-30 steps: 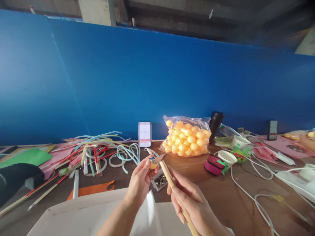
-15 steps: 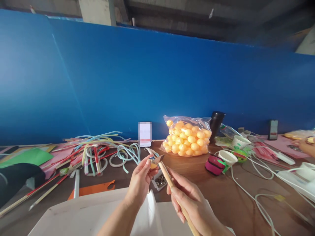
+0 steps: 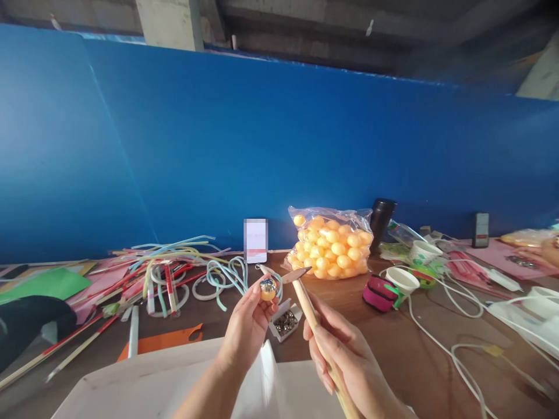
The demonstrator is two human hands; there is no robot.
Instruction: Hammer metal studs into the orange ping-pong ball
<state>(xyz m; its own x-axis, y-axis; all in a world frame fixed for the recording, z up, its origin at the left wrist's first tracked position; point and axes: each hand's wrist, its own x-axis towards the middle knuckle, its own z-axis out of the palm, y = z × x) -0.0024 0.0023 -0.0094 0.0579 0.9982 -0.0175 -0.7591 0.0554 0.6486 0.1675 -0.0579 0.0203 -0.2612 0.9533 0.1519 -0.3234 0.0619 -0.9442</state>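
Note:
My left hand (image 3: pixel 247 329) is raised over the table and pinches a small orange ball (image 3: pixel 268 289) with a shiny metal tack head on its top. My right hand (image 3: pixel 345 361) is wrapped round the wooden handle of a small hammer (image 3: pixel 311 314). The hammer's metal head sits just right of the ball and a little above it, apart from it. Below the ball lies a small open box of metal tacks (image 3: pixel 285 320). A clear bag of orange balls (image 3: pixel 332 244) stands behind on the brown table (image 3: pixel 393 343).
Coloured tubes and sticks (image 3: pixel 174 273) are heaped at the left. Paper cups (image 3: pixel 404 279), a pink case (image 3: pixel 379 291) and white cables (image 3: pixel 463 326) lie at the right. A white board (image 3: pixel 144 378) lies near me. Another person's hand (image 3: pixel 545 251) shows at the far right. A blue wall stands behind.
The hammer head has lifted off the ball and moved a little to the right. My left hand has turned the ball so its shiny tack head shows.

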